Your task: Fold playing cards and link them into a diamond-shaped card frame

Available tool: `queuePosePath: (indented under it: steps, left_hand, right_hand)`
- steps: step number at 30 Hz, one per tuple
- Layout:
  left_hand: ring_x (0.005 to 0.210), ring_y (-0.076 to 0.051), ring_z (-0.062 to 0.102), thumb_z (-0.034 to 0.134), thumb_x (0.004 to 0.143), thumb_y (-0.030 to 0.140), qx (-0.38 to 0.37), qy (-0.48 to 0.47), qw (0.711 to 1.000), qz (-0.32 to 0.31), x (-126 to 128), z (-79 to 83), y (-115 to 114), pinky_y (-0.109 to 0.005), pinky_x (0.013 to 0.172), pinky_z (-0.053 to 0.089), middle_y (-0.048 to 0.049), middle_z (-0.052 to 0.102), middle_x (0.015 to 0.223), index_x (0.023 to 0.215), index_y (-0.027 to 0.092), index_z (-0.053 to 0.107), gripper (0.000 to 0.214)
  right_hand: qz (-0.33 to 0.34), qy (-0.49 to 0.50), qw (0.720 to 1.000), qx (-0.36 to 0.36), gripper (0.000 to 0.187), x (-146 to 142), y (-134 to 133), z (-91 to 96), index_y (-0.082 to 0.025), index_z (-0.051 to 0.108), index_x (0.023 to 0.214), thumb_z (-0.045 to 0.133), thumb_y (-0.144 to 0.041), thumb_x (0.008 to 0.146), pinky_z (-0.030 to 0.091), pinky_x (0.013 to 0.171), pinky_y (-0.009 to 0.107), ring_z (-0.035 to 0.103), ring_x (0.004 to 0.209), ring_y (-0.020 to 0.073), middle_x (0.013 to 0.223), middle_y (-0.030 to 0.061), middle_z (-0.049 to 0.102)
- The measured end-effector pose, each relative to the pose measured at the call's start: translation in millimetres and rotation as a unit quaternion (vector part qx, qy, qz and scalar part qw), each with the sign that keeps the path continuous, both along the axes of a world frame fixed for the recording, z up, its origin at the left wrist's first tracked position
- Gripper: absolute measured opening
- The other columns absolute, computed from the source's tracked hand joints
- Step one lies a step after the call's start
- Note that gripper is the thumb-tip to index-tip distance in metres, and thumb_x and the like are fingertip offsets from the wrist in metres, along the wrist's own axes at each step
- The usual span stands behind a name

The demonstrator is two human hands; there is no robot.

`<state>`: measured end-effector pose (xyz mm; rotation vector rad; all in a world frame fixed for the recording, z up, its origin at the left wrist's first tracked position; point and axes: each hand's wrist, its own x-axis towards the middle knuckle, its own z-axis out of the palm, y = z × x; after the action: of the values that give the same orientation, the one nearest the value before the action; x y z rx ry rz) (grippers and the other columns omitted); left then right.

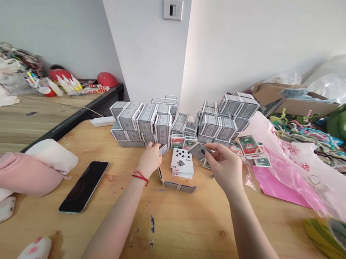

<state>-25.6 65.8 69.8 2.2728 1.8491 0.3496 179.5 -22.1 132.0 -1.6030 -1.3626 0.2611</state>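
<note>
My left hand (149, 159), with a red string at the wrist, is closed on a small pack of playing cards (162, 149) just in front of the stacked grey card boxes (146, 124). My right hand (225, 163) pinches a single card (197, 150), patterned back showing, above the wooden table (185, 230). Between the hands lies a face-up pile of cards (182, 163) with a spade card on top. An opened flat card box (176, 185) lies just in front of that pile.
More grey card boxes (228, 117) are stacked at the right by the wall. A black phone (84, 186) lies at the left beside a pink cloth (20, 173). A pink plastic bag (289, 166), loose green cards (249, 145) and a tape roll (331, 236) sit at the right.
</note>
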Motion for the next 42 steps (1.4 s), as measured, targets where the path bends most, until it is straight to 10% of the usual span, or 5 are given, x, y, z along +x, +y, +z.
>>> queuePosePath:
  steps: [6,19,28,36,42]
  left_hand:
    - [0.092,-0.02,0.056,0.039,0.075,0.008,-0.009,-0.011,0.999,-0.034,-4,-2.0,2,-0.028,0.075,0.042,-0.007,0.058,0.106,0.109,0.024,0.055,0.04]
    - [0.095,-0.022,0.054,0.036,0.081,0.018,-0.007,0.019,0.998,-0.066,-44,48.1,-18,-0.033,0.082,0.041,-0.0087,0.059,0.104,0.108,0.02,0.054,0.033]
    - [0.096,-0.019,0.054,0.039,0.084,0.031,-0.031,-0.111,0.981,-0.159,-19,81.3,-50,-0.031,0.083,0.042,-0.0045,0.058,0.106,0.106,0.023,0.057,0.029]
    - [0.125,-0.025,0.031,0.07,0.061,0.037,-0.152,-0.099,0.949,-0.257,-20,41.1,-85,-0.037,0.101,0.032,-0.0055,0.035,0.134,0.113,0.028,0.053,0.056]
    - [0.128,-0.024,0.027,0.06,0.072,0.033,-0.145,-0.149,0.958,-0.198,-22,13.7,-88,-0.039,0.103,0.028,-0.0033,0.034,0.136,0.086,0.024,0.064,0.017]
  right_hand:
    - [0.023,-0.018,1.0,0.013,0.02,1,2,-3.3,-0.018,0.065,0.085,0.052,-0.026,0.073,0.04,0.052,0.026,0.047,0.05,0.0122,0.061,0.0004,0.055]
    - [0.03,-0.006,1.0,0.007,0.02,1,2,-2.3,-0.018,0.062,0.086,0.049,-0.03,0.078,0.036,0.046,0.024,0.043,0.048,0.01,0.072,0.002,0.052]
    - [0.167,0.172,0.97,-0.05,0.025,1,2,-1.4,-0.016,0.057,0.089,0.056,-0.036,0.074,0.042,0.051,0.025,0.054,0.06,0.0146,0.075,0.0046,0.062]
    - [0.204,0.388,0.896,-0.073,0.044,-3,-4,-51.1,-0.024,0.045,0.112,0.06,-0.035,0.072,0.047,0.054,0.027,0.053,0.058,0.0116,0.078,-0.0005,0.054]
    - [0.232,0.484,0.835,-0.124,0.025,-18,-18,-102.9,-0.02,0.054,0.09,0.062,-0.036,0.072,0.045,0.057,0.025,0.053,0.061,0.0107,0.08,0.0007,0.055]
